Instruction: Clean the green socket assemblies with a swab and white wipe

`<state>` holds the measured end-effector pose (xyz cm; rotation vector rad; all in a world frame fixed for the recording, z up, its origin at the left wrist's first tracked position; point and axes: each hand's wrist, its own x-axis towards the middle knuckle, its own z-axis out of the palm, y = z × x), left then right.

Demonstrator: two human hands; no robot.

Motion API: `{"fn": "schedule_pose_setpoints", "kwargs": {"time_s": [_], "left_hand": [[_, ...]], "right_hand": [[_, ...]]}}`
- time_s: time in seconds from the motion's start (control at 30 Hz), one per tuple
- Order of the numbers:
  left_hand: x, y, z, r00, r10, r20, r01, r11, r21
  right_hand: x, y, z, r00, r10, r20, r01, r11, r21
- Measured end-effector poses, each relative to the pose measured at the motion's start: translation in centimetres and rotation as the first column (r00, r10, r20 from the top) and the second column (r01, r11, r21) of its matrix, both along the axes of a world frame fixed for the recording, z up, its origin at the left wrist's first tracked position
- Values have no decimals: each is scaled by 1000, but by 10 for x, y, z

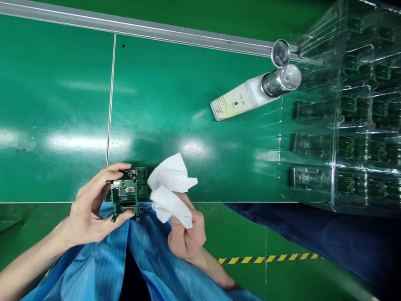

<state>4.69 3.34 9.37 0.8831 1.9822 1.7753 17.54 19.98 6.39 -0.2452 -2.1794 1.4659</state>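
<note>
My left hand (pixel 90 209) grips a small dark green plastic part (pixel 128 192) with a metal insert, thumb below and fingers over its top. It hovers at the near edge of the green table (pixel 175 104). Beside it, my right hand (pixel 188 234) is closed round a crumpled white wipe (pixel 171 188), whose folds stand up just right of the part and touch its side. Both hands sit above my blue striped smock (pixel 109 259).
A white dispenser bottle (pixel 250 96) with a metal pump top lies on the table at the far right. A stack of clear plastic trays (pixel 344 125) holding several green parts stands at the right edge. A metal rail (pixel 140 27) runs along the back.
</note>
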Motion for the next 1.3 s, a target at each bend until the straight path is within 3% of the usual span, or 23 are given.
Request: {"fn": "schedule_pose_setpoints", "kwargs": {"time_s": [0.1, 0.3, 0.53, 0.7, 0.77, 0.87, 0.97, 1.13, 1.2, 1.27, 1.3], "left_hand": [[2, 0, -2, 1000, -8, -14, 8, 1000, 10], [3, -6, -2, 998, -55, -20, 53, 997, -55], [-1, -10, 1, 987, -161, -7, 159, 980, -117], [-2, -11, -1, 989, -150, 11, 150, 980, -131], [-5, -12, -1, 993, -113, 20, 115, 986, -117], [-9, -15, -1, 999, -49, 6, 49, 994, -99], [-11, -17, 0, 999, -27, -22, 23, 986, -168], [-10, -14, 1, 997, -53, -50, 41, 974, -221], [-9, -12, 0, 996, -59, -61, 46, 979, -201], [-10, -10, 0, 996, -69, -63, 55, 979, -195], [-10, -10, 0, 995, -73, -63, 60, 979, -194]], "right_hand": [[-13, -12, 9, 986, 136, -99, -137, 991, 2], [-28, -15, 12, 941, 325, -88, -318, 944, 85], [-26, -6, 17, 940, 339, 26, -339, 941, -20], [-23, 5, 10, 921, 390, -10, -387, 915, 118], [-19, 14, 5, 953, 304, -11, -298, 941, 159], [-10, 29, -2, 998, -57, 7, 55, 989, 138], [-9, 45, -8, 944, -330, -14, 330, 940, 92], [-21, 54, -8, 810, -568, -144, 565, 823, -63], [-23, 51, -8, 823, -548, -147, 555, 832, 4], [-24, 48, -9, 922, -382, -61, 386, 897, 218], [-24, 46, -9, 957, -288, 5, 270, 901, 339]]}}
